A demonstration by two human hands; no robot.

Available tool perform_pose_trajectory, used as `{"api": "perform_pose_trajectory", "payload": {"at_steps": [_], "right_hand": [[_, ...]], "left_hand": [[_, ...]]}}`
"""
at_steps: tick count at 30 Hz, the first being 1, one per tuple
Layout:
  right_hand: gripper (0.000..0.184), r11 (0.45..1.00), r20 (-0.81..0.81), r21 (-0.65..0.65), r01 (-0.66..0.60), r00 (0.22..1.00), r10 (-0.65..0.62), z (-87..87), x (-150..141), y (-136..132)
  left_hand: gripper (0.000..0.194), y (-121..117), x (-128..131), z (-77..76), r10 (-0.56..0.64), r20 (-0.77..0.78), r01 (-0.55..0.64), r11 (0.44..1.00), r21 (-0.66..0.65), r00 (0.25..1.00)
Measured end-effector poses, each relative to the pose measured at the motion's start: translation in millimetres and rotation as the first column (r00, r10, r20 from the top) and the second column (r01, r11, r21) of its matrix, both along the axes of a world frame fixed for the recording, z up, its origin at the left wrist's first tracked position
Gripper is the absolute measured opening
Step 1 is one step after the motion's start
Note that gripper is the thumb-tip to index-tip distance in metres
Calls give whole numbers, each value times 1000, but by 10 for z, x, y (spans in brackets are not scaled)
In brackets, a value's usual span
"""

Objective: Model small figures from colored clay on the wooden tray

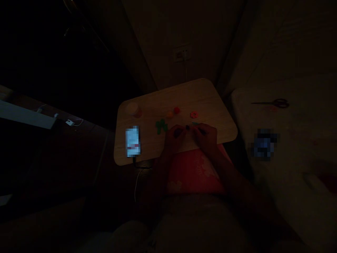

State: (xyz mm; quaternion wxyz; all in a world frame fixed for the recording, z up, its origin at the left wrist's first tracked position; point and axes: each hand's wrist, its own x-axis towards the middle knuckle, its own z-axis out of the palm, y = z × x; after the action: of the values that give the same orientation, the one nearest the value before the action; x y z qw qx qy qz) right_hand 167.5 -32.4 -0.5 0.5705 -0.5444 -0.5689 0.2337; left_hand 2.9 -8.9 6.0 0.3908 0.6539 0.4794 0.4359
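Observation:
The picture is very dark. Over the near edge of the small wooden table, my left hand [173, 137] has its fingers closed around a dark purplish lump [178, 132]. My right hand [205, 136] faces it, fingers pinched; what they hold is too dark to make out. A tiny dark piece [187, 127] shows between the fingertips of both hands. Just beyond the right fingers lies a teal piece [195, 123]. Farther back are a pink-orange ring with a scalloped edge [194, 115], a red ball [176, 110] and a yellow-orange ball [170, 114]. A green lobed cluster [161, 126] sits left of my left hand.
On the wooden table [147, 102], a lidded tub [133, 109] stands at the back left, with a lit phone [133, 141] and its cable in front. Scissors [280, 103] and a blurred bluish object [264, 144] lie on the pale surface at right. A wall socket [181, 54] is behind.

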Motion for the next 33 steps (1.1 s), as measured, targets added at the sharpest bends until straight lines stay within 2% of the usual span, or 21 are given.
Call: {"api": "perform_pose_trajectory", "payload": {"at_steps": [7, 14, 21, 27, 30, 33], "right_hand": [[13, 997, 35, 71, -17, 999, 15, 23, 18, 14], [29, 996, 3, 78, -48, 999, 48, -27, 25, 9], [13, 998, -55, -50, -28, 998, 25, -67, 1, 1], [11, 995, -87, -99, 8, 996, -17, -67, -17, 5], [12, 994, -65, -103, 28, 997, -35, -54, -14, 0], [12, 998, -46, -55, 22, 999, -25, -30, -6, -1]], "left_hand": [[17, 6, 0, -21, -6, 0, 6, 1000, 1, 1000], [14, 13, 4, -31, -8, 3, 7, 1000, 1, 1000], [15, 19, -1, -23, -15, -9, 15, 1000, -1, 1000], [14, 8, 12, 24, -15, -16, 15, 1000, 8, 1000], [14, 5, 10, 18, -21, -17, 21, 1000, 3, 1000], [11, 11, 4, -7, -15, -17, 15, 1000, 9, 1000]]}}
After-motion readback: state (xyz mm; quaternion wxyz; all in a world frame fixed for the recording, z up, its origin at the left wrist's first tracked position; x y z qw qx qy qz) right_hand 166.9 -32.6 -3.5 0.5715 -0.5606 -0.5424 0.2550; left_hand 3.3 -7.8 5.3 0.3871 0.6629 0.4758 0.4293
